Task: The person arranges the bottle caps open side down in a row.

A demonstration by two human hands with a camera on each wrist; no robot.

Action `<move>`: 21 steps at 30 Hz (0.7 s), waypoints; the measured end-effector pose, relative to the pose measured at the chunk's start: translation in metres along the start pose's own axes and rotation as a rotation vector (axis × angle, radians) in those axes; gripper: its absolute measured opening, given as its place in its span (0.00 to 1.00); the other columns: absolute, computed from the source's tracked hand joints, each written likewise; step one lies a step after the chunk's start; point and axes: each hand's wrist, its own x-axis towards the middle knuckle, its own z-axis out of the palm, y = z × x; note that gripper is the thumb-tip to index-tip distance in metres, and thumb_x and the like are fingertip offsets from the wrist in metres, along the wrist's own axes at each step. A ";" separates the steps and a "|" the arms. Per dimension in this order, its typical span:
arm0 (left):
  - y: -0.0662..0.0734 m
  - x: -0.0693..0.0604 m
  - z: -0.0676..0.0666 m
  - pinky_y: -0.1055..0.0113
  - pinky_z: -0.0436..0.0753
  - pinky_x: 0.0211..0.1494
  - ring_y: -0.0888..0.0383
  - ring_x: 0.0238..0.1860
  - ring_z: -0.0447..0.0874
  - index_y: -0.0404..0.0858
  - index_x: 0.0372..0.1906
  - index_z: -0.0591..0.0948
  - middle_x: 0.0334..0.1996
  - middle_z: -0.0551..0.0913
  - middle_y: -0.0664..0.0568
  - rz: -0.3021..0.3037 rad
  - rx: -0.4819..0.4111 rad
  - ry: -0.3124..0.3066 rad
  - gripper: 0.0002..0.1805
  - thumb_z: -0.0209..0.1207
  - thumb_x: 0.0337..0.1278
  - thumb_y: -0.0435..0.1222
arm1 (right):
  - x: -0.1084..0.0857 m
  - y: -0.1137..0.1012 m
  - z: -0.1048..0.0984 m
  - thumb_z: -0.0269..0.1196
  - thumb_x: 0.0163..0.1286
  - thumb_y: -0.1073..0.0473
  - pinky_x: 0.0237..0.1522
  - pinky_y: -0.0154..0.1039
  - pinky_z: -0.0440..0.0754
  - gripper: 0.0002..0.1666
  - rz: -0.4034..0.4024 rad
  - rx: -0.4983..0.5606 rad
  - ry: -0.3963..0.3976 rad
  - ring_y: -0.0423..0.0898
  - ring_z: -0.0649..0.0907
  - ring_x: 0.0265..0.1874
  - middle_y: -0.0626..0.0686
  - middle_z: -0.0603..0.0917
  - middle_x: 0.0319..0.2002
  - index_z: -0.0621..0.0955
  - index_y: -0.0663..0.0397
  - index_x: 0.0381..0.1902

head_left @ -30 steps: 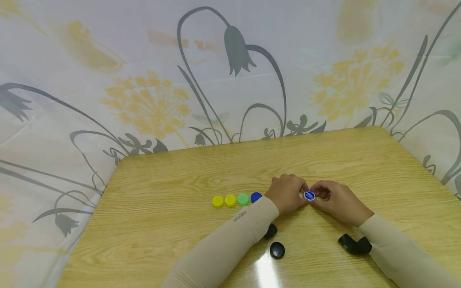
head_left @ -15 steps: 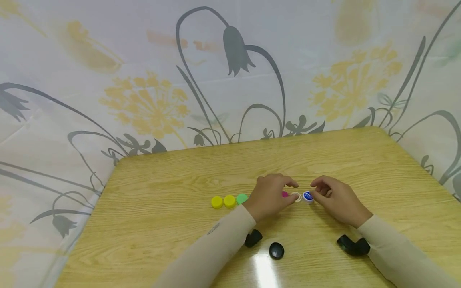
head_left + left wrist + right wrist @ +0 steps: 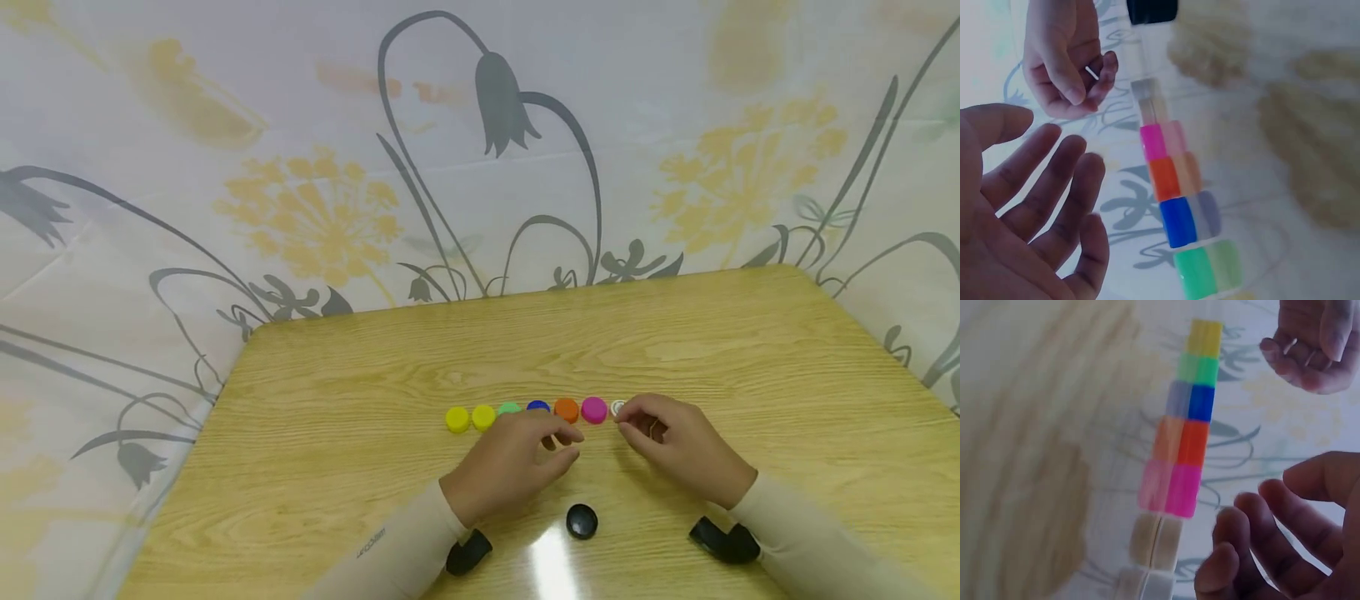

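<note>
A row of plastic bottle caps lies on the table: a yellow cap (image 3: 457,419), another yellow cap (image 3: 483,417), a green cap (image 3: 509,408), a blue cap (image 3: 537,406), an orange cap (image 3: 566,410), a magenta cap (image 3: 594,409) and a white cap (image 3: 617,408). Beyond it, the right wrist view shows one more whitish cap (image 3: 1144,584), hidden behind the right hand in the head view. My left hand (image 3: 517,462) hovers in front of the row, fingers loosely bent, holding nothing. My right hand (image 3: 686,442) is beside the white end, its relaxed fingers apart from the caps.
A round black disc (image 3: 581,522) lies on the wooden table (image 3: 360,500) between the forearms. Black curved pieces sit by the left sleeve (image 3: 405,533) and the right sleeve (image 3: 817,533). A flower-patterned cloth (image 3: 315,125) rises behind the table.
Both hands have let go at the row's right end. My left hand has drawn back left and nearer, uncovering the orange and magenta caps. The right hand has shifted left and nearer, covering the blue-and-white cap.
</note>
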 end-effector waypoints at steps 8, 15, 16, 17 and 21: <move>-0.004 -0.018 0.003 0.85 0.75 0.38 0.76 0.33 0.78 0.45 0.43 0.87 0.35 0.86 0.64 0.007 0.026 -0.097 0.08 0.62 0.67 0.43 | -0.008 -0.015 0.013 0.64 0.71 0.62 0.29 0.30 0.78 0.02 -0.019 0.164 -0.269 0.30 0.75 0.28 0.37 0.79 0.30 0.82 0.49 0.40; -0.011 -0.025 0.004 0.83 0.74 0.33 0.76 0.27 0.74 0.48 0.42 0.86 0.28 0.82 0.69 -0.019 0.012 -0.193 0.10 0.65 0.64 0.49 | -0.010 -0.018 0.016 0.66 0.70 0.53 0.28 0.30 0.78 0.11 -0.053 0.264 -0.485 0.30 0.75 0.27 0.39 0.78 0.29 0.81 0.50 0.46; -0.012 -0.025 0.004 0.83 0.74 0.33 0.76 0.28 0.75 0.48 0.42 0.85 0.28 0.82 0.69 -0.018 0.016 -0.203 0.11 0.65 0.63 0.50 | -0.010 -0.018 0.016 0.67 0.69 0.51 0.28 0.30 0.78 0.12 -0.057 0.259 -0.494 0.30 0.75 0.27 0.39 0.78 0.30 0.81 0.49 0.46; -0.012 -0.025 0.005 0.83 0.74 0.33 0.76 0.28 0.75 0.48 0.42 0.85 0.28 0.82 0.69 -0.018 0.020 -0.214 0.12 0.65 0.62 0.51 | -0.011 -0.019 0.016 0.68 0.68 0.50 0.28 0.30 0.78 0.13 -0.055 0.254 -0.500 0.30 0.75 0.27 0.40 0.79 0.30 0.81 0.48 0.46; -0.013 -0.024 0.007 0.83 0.75 0.35 0.76 0.29 0.76 0.49 0.43 0.85 0.29 0.82 0.69 -0.016 0.027 -0.264 0.14 0.68 0.58 0.53 | -0.012 -0.020 0.014 0.71 0.63 0.46 0.30 0.29 0.77 0.17 -0.059 0.209 -0.503 0.30 0.74 0.28 0.39 0.78 0.31 0.81 0.46 0.44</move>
